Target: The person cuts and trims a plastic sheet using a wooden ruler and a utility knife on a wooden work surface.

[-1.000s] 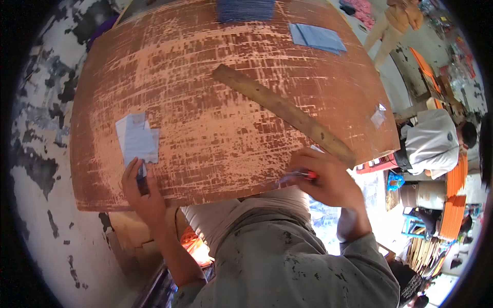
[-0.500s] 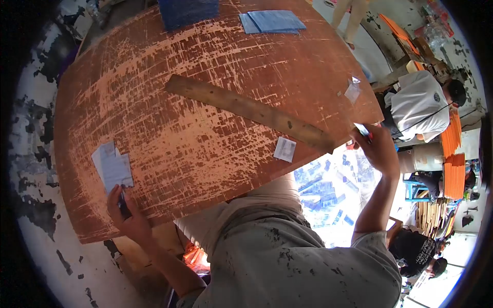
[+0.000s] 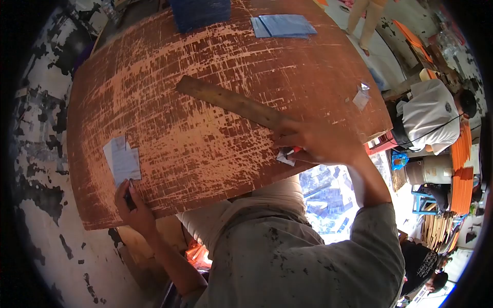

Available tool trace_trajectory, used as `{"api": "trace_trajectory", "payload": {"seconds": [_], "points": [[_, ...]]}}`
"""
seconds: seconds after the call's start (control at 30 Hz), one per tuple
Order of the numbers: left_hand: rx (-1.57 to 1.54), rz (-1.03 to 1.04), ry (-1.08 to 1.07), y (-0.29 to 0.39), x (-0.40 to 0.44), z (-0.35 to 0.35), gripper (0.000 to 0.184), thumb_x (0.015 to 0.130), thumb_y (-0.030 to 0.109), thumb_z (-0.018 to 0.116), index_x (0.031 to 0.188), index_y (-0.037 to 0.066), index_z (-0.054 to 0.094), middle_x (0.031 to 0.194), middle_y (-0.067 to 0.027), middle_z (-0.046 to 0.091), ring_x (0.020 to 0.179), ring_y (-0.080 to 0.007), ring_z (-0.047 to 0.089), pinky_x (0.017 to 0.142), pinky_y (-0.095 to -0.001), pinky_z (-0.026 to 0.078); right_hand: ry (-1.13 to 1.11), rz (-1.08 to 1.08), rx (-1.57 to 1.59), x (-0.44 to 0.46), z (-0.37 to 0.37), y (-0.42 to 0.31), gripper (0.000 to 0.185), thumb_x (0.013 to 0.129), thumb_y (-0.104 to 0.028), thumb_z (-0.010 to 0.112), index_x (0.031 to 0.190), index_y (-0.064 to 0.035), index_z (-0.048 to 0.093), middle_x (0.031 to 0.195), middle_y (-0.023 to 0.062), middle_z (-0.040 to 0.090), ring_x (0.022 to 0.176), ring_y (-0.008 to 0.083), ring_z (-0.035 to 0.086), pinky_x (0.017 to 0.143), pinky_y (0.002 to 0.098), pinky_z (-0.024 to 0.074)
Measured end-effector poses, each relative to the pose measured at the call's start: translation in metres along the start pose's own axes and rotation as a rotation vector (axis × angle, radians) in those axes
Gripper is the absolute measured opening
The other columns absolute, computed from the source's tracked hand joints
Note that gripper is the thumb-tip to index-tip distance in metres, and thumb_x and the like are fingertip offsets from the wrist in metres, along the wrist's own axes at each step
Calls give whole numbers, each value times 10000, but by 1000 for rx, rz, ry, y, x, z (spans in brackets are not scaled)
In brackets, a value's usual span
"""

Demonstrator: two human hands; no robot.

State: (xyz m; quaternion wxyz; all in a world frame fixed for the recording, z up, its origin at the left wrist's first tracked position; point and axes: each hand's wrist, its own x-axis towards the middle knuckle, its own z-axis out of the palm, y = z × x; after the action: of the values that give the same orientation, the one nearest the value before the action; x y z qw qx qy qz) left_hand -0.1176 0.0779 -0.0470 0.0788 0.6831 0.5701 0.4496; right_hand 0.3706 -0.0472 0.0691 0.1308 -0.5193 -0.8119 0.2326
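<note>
At the near left of the worn brown board, my left hand [image 3: 136, 210] has thumb and fingers closed around a small dark object [image 3: 129, 199]. Its fingertips meet the lower edge of some pale, overlapping sheets [image 3: 124, 163]. My right hand [image 3: 321, 141] reaches over the near right edge, fingers curled round a small object with a red part [image 3: 297, 149]; its kind is mostly hidden. Under those fingers lies a small pale square [image 3: 285, 157], partly covered. A long, flat wooden strip [image 3: 226, 100] runs diagonally across the board, its right end behind my right hand.
Blue sheets [image 3: 287, 25] and a dark blue block [image 3: 201, 14] lie at the board's [image 3: 205, 169] far side. A clear plastic scrap [image 3: 361, 98] is near the right edge. Below it, bluish pieces cover the floor [image 3: 328, 197]. A person in white [image 3: 429, 115] is at right.
My right hand has swung left from beyond the board's edge onto the pale square and the strip's end. My left hand stays by the pale sheets. The view has shifted slightly.
</note>
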Motion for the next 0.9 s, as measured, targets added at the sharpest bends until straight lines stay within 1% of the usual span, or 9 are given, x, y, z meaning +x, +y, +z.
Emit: {"api": "trace_trajectory", "payload": {"seconds": [0.17, 0.27, 0.37, 0.43, 0.47, 0.53, 0.63, 0.83, 0.9], "points": [[-27, -43, -22, 1, 0, 2, 221, 1118, 97, 644, 1290, -19, 719, 1333, -145, 730, 1229, -270, 701, 1070, -404, 561, -33, 263, -35, -32, 17, -11, 438, 886, -101, 847, 1312, -106, 744, 1346, 113, 666, 1181, 368, 717, 927, 499, 609], [-17, -49, -36, 2, 0, 1, 230, 1131, 108, 628, 1300, -23, 713, 1334, -148, 730, 1230, -263, 703, 1073, -407, 567, 49, 288, 4, -53, 23, -14, 338, 916, -121, 808, 1248, -97, 748, 1404, 113, 645, 1190, 378, 706, 972, 512, 595], [-10, -38, -36, 1, 1, 1, 229, 1137, 104, 618, 1304, -23, 710, 1337, -151, 730, 1233, -261, 703, 1079, -409, 565, 134, 160, -139, -68, 23, -22, 256, 917, -137, 806, 1165, -91, 759, 1391, 103, 650, 1144, 355, 720, 935, 500, 597], [-32, -35, -38, 0, 1, 0, 227, 1137, 98, 616, 1304, -23, 711, 1339, -152, 731, 1234, -262, 703, 1079, -408, 565, -85, 505, -74, -89, 26, -30, 155, 916, -163, 810, 1048, -97, 762, 1236, 80, 719, 1076, 324, 733, 897, 484, 589], [-16, -18, -33, 0, 1, 1, 226, 1137, 98, 616, 1304, -22, 711, 1335, -150, 732, 1232, -261, 703, 1081, -407, 563, -86, 505, -72, -102, 26, -32, 155, 916, -163, 810, 1048, -97, 762, 1236, 80, 719, 1076, 324, 733, 897, 484, 589], [-1, -2, -30, 1, 1, 0, 226, 1138, 97, 616, 1304, -22, 712, 1331, -149, 734, 1231, -259, 703, 1083, -406, 561, -96, 552, -129, -129, 24, -35, 164, 882, -120, 847, 1031, -99, 781, 994, 71, 745, 916, 284, 761, 811, 423, 589], [4, 5, -27, 3, 1, 1, 221, 1133, 97, 626, 1299, -20, 715, 1326, -146, 740, 1229, -257, 703, 1090, -403, 554, -70, 658, -131, -148, 21, -43, 123, 893, -145, 849, 993, -103, 791, 936, 73, 756, 893, 285, 759, 796, 416, 584], [11, 13, -34, 3, 3, 0, 211, 1128, 89, 631, 1289, -16, 718, 1323, -142, 746, 1228, -254, 703, 1098, -397, 546, -32, 790, -11, -137, 4, -36, 222, 928, -128, 806, 1148, -101, 797, 973, 135, 803, 936, 350, 776, 850, 454, 604], [30, 40, -42, 2, 3, -1, 209, 1126, 78, 628, 1289, -16, 719, 1320, -142, 746, 1230, -258, 702, 1100, -404, 543, 169, 697, -40, -127, 1, -23, 204, 949, -126, 800, 1150, -89, 800, 984, 150, 801, 920, 354, 776, 841, 452, 599]]}}
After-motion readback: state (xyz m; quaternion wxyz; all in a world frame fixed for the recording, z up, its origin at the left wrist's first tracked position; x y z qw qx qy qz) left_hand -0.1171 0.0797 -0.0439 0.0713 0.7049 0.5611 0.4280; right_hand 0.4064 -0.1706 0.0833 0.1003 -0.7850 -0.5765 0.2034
